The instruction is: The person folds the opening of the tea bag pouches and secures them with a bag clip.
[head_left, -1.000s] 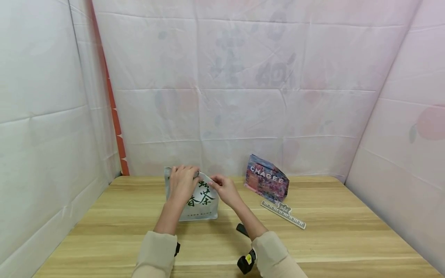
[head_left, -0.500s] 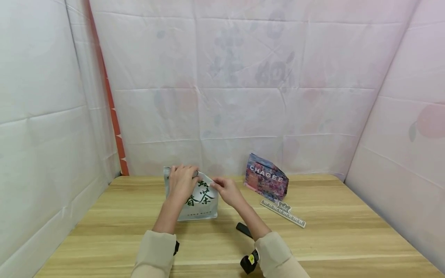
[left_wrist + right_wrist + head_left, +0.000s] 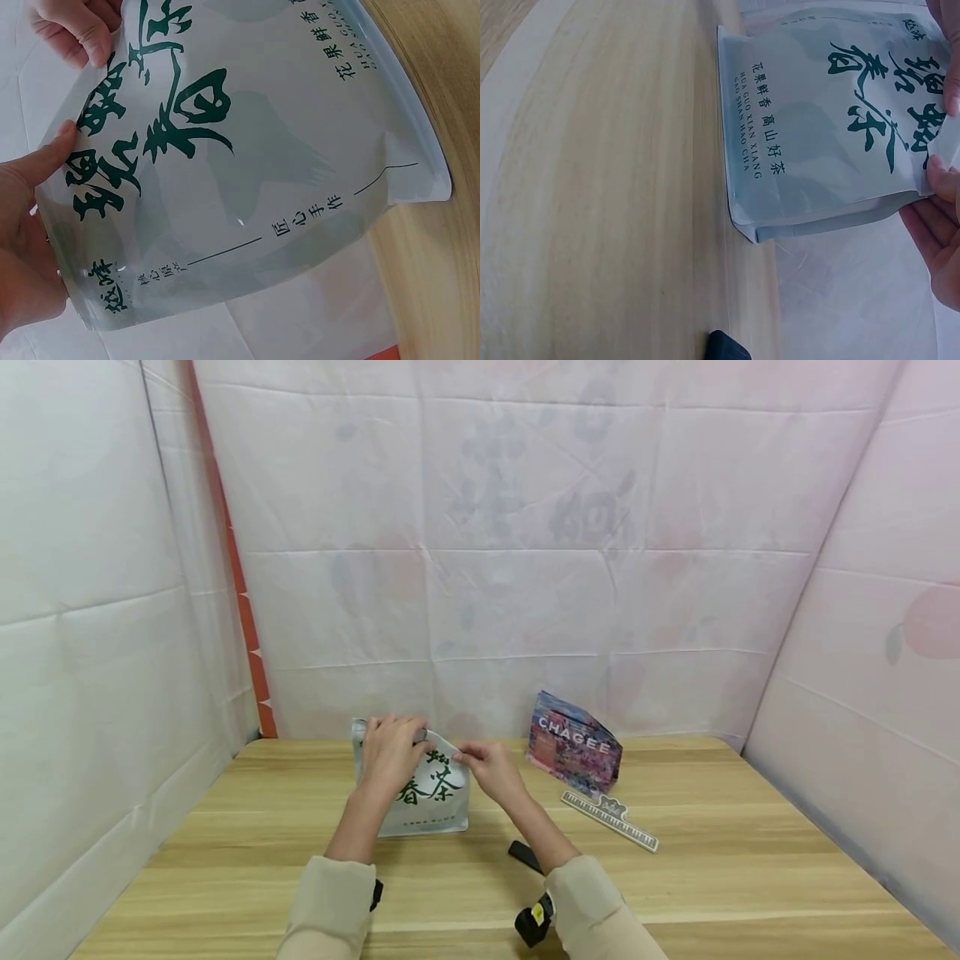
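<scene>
A pale grey-green tea bag (image 3: 431, 806) with dark green Chinese lettering stands upright on the wooden table. My left hand (image 3: 390, 756) grips its top edge left of the middle, thumb on the printed front and fingers behind. At the upper right corner, my right hand (image 3: 487, 768) pinches the edge between thumb and fingers. In the left wrist view, the left thumb presses the bag's front (image 3: 247, 157) near the top. The right wrist view shows the right hand (image 3: 937, 225) at the bag's top corner, beside a small whitish folded flap.
A colourful bag marked CHAGEE (image 3: 573, 747) stands at the back right. In front of it lies a pale ruler-like clip (image 3: 610, 821) with piano-key markings. A black object (image 3: 525, 856) lies near the right forearm. White printed cloth (image 3: 517, 568) hangs behind and at both sides.
Both hands keep their hold on the tea bag's top edge, with only slight shifts. The bag stays in about the same place.
</scene>
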Demonstrator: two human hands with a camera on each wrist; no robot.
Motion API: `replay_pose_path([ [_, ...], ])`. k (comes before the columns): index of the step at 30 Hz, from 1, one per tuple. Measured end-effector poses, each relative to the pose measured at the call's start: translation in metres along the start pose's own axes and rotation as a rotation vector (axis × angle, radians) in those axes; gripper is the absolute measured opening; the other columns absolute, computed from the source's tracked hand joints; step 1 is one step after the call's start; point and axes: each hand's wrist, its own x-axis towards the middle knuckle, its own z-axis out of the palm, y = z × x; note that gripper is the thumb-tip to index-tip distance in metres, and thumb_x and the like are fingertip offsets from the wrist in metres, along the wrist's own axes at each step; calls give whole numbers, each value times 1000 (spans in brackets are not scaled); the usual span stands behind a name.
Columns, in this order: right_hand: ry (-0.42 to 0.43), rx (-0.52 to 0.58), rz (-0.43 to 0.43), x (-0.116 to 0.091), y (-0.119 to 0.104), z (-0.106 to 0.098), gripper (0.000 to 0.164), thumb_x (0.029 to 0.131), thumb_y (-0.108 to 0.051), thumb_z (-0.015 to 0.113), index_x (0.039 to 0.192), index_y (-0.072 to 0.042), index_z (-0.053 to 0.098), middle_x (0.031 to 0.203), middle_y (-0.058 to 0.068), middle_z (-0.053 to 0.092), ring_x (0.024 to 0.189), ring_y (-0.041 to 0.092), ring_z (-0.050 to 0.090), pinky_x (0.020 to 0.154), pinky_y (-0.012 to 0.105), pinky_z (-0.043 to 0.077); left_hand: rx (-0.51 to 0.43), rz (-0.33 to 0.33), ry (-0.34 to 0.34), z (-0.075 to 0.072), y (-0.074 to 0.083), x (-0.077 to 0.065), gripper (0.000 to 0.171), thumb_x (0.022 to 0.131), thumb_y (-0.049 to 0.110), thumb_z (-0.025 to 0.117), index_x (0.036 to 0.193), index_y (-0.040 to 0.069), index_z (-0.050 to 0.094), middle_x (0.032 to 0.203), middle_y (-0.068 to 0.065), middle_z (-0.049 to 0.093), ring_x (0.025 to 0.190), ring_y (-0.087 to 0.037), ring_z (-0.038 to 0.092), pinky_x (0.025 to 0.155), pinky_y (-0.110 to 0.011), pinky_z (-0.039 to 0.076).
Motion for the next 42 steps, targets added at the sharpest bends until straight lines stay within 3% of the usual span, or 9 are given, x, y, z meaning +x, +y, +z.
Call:
replay_pose_path([
  [7,-23,-13,-55,-3,-3,-2,9,85,-4,64,91,1,69,84,10,68,74,19,64,64,28,50,17,25,-113,-6,-2,1,20,86,27,64,99,12,65,100,-3,64,93,-23,54,85,-42,32],
  [11,-28,50,-68,-3,-10,-2,14,87,-2,62,99,2,66,91,11,67,82,21,64,71,30,51,28,22,-155,-8,-2,2,24,90,27,60,108,10,63,108,-5,62,102,-25,52,87,-43,31],
  [16,12,90,-132,1,-20,2,19,86,-3,63,104,2,63,93,12,67,84,22,64,73,31,51,51,22,-151,-8,-3,1,21,91,26,58,106,10,62,104,-4,62,99,-25,51,86,-43,31],
  [21,63,32,-169,2,-22,6,18,84,0,64,102,-1,61,91,11,67,82,21,64,72,32,51,53,21,-138,-8,-2,0,18,93,25,56,101,11,61,97,-3,60,94,-25,51,85,-42,30],
  [32,87,-4,-128,2,-21,9,18,84,3,63,100,-5,62,88,7,67,78,17,64,69,28,50,49,-10,-83,-2,-1,0,14,91,26,58,92,12,62,85,2,59,80,-20,49,78,-38,31],
  [42,26,38,-116,-1,-16,5,16,87,-2,61,103,-1,62,88,8,65,77,18,61,69,30,50,49,15,-118,-6,-1,0,15,93,26,56,96,12,61,94,-1,61,87,-22,51,79,-39,31],
])
